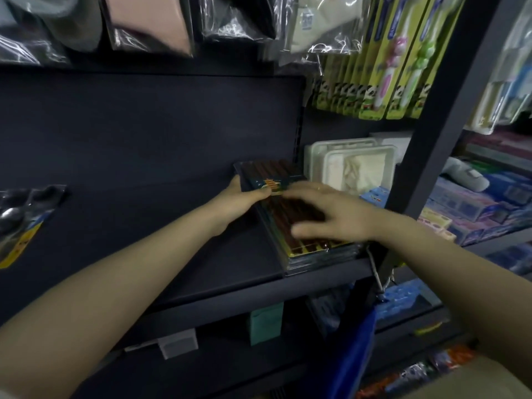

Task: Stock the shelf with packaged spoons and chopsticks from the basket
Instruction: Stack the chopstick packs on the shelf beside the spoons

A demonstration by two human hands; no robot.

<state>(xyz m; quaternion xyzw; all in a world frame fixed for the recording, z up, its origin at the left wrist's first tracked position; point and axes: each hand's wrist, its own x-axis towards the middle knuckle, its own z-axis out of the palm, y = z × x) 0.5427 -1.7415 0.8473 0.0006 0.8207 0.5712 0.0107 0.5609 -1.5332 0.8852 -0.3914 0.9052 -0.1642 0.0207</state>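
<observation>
A stack of packaged chopsticks (pixel 270 175), dark brown sticks under clear plastic with a yellow card base, lies on the right end of the dark shelf (pixel 144 197). My left hand (pixel 244 198) grips the stack's left edge, thumb on top. My right hand (pixel 325 211) lies flat on the top pack with its fingers spread. At the far left of the shelf lies a pack of metal spoons (pixel 20 217) on a blue and yellow card. A blue basket handle (pixel 357 352) shows at the bottom, below my right arm; the basket's contents are hidden.
White plastic trays (pixel 354 165) stand right behind the chopsticks. Green carded items (pixel 383 90) and bagged goods (pixel 149 24) hang above. A dark upright post (pixel 431 145) bounds the shelf on the right. Boxes fill the neighbouring shelves (pixel 472 208).
</observation>
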